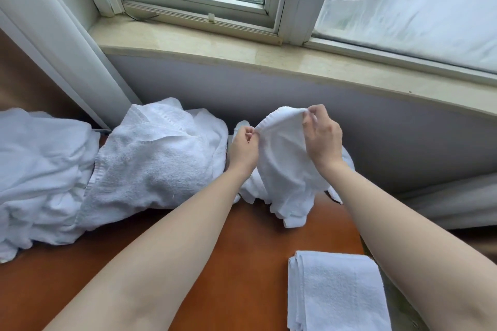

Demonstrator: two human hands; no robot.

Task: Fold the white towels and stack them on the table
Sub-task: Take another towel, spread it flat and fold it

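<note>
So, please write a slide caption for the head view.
Both hands pinch a white towel above the table.

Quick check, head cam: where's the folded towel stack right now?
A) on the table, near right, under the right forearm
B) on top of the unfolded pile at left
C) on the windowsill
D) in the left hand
A: the folded towel stack lies on the wooden table at near right, while both the left hand and right hand pinch an unfolded towel farther back.
</note>
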